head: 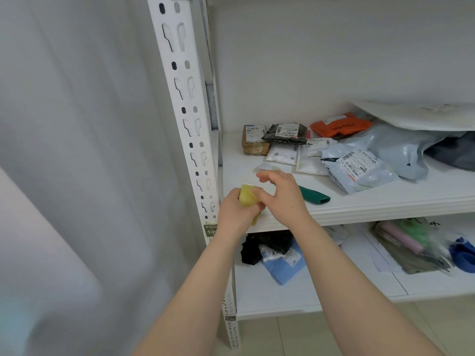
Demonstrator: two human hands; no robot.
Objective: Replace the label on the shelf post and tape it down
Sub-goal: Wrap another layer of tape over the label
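While the left hand (231, 211) grips the yellow tape roll (247, 200) and the right hand (280, 196) pinches at its edge, just in front of the shelf board (359, 211), the thin translucent film may fold onto itself or tear if pulled askew. The green label (210, 229) lies flat on the slotted white metal shelf post (190, 111), partly hidden behind the left wrist; tape bridging those slots would hold poorly

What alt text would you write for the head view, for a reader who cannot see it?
The left hand grips a yellow item at the shelf edge while the right hand pinches it. A green label sits on the white slotted post; parcels lie on the shelf.
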